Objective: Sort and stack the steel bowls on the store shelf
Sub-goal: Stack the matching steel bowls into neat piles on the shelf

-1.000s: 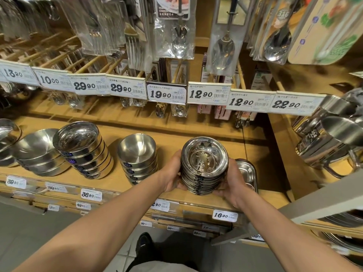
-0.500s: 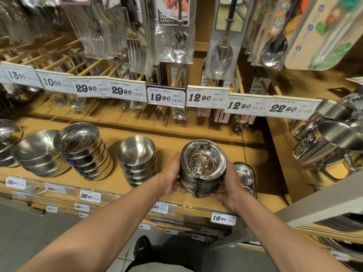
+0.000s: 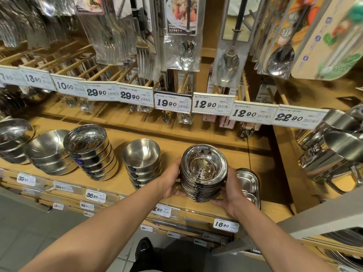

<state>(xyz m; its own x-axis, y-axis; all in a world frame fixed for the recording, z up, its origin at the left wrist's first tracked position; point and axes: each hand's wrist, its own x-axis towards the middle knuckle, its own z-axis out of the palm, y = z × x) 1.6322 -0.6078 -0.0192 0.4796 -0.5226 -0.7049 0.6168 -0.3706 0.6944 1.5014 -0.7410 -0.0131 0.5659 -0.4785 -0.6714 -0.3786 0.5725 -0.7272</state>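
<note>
While both arms reach forward from the bottom of the view, the left hand (image 3: 171, 178) and the right hand (image 3: 228, 190) press from two sides against one stack of small steel bowls (image 3: 203, 173). Each grip is clenched around this stack: the left palm lies on its left wall and the right fingers curl under its lower right edge. The stack is at the front part of the wooden shelf (image 3: 225, 152), but I cannot tell if its bottom already rests on the wood or hangs just above it.

The bowls in the stack are shallow and shiny, with wide flat rims that make thin dark lines one over another. The pile leans a little, and the top bowl mirrors the lamps.

Just beside the right hand lies a rectangular steel tray (image 3: 247, 182). To the left stands a stack of matte bowls (image 3: 141, 162), then a taller leaning stack of polished bowls (image 3: 90, 150), then a low pile of wide bowls (image 3: 48, 152), and at the edge one more pile (image 3: 13, 138). I judge that most of the sorting is done, because each kind sits in its own pile. What is left seems to be to place the held stack straight and maybe to correct the leaning ones.

Further back hang the price tags (image 3: 172, 103), and above them packed spoons and forks.
</note>
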